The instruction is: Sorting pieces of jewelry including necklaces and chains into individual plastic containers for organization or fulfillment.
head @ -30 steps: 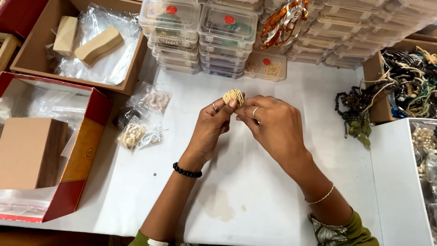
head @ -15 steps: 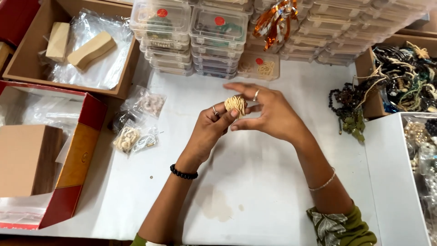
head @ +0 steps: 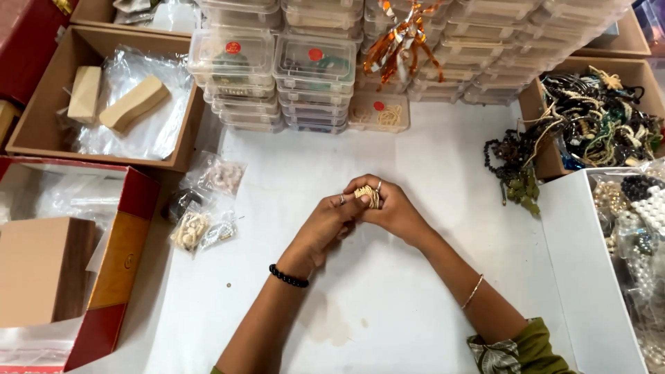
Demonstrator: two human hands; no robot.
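Bangles (head: 367, 197): small gold stack, pinched between both hands over middle of white table (head: 388, 312). Left hand (head: 325, 225) curled nearly shut, fingertips closed on near-left edge of stack. Right hand (head: 393, 208) wrapped over far-right side, fingers bent tight round it, rings showing on two of them. Black bead bracelet (head: 288, 277) on left wrist, thin gold bangle (head: 472, 291) on right.

Judged light, stiff and thin; likely smooth and a bit slippery, prone to fan apart or roll if grip loosens. Best held across rims with thumb and fingers on opposite sides, keeping stack squared, not squeezed hard enough to bend.

Head view, only one given. Table flat, pale, faintly stained near the forearms; firm footing but little to stop a dropped ring rolling.

Far side: stacked clear plastic boxes (head: 315, 69) with red dots on lids, more rows running right. Orange foil wrap (head: 396, 43) hanging over them. Far left: open cardboard box (head: 41, 138) with wooden blocks (head: 135, 102) on plastic sheet. Near left: red box (head: 114, 263) holding a brown carton and clear bags. Just left of hands: small clear pouches (head: 204, 208) of beads or shells, contents hard to make out. Right: box of tangled dark cords and necklaces (head: 596, 118), some spilling onto table; near right, white tray (head: 589, 277) with pearl strings.

Crowded round the edges; open working room only in the middle.
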